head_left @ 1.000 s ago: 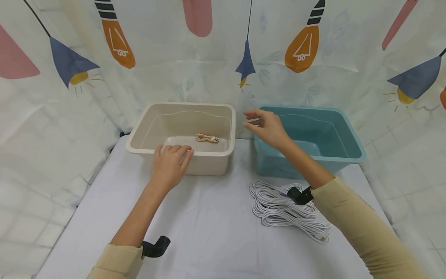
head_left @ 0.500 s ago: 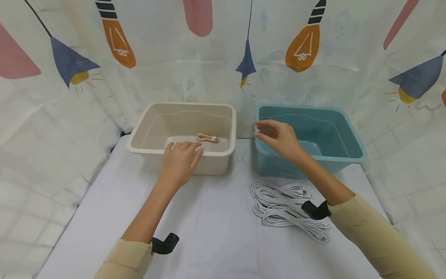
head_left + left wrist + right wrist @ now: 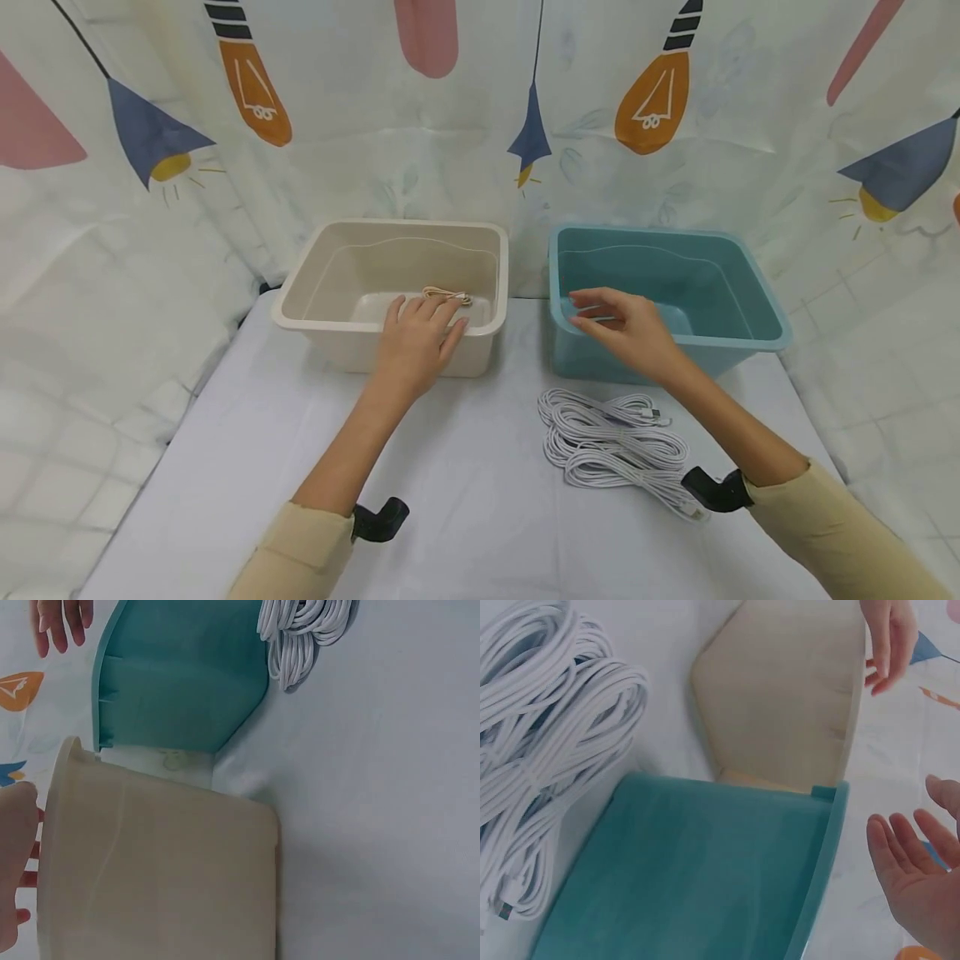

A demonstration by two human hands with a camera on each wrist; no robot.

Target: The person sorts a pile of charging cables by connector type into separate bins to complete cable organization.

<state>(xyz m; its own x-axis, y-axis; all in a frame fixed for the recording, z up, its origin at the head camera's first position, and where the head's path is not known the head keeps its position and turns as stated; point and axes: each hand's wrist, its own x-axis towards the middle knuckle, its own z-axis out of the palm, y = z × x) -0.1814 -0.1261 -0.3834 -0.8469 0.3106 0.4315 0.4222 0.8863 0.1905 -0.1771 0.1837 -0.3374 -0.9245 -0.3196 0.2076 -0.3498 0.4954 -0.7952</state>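
Observation:
My left hand (image 3: 416,346) is over the front rim of a beige plastic bin (image 3: 322,325), holding nothing, with its fingertips above the opening. Inside that bin, just past the fingers, lies a small coiled beige cable (image 3: 442,292), partly hidden by the hand. My right hand (image 3: 630,332) hovers above the front left part of a teal bin (image 3: 720,342); its fingers are loosely bent with nothing in them. In the right wrist view, that right hand (image 3: 922,881) is apart from the teal rim. Coiled white cables (image 3: 611,446) lie on the table before the teal bin.
The two bins stand side by side with a narrow gap, against a curtain (image 3: 465,167) printed with lamps and bulbs. A white cloth covers the table (image 3: 465,483). Each wrist wears a black camera mount, such as the left mount (image 3: 381,521).
My left hand has slid rightward along the beige bin's front, nearer the small cable. My right hand has moved right and toward me, from beside the gap to over the teal bin.

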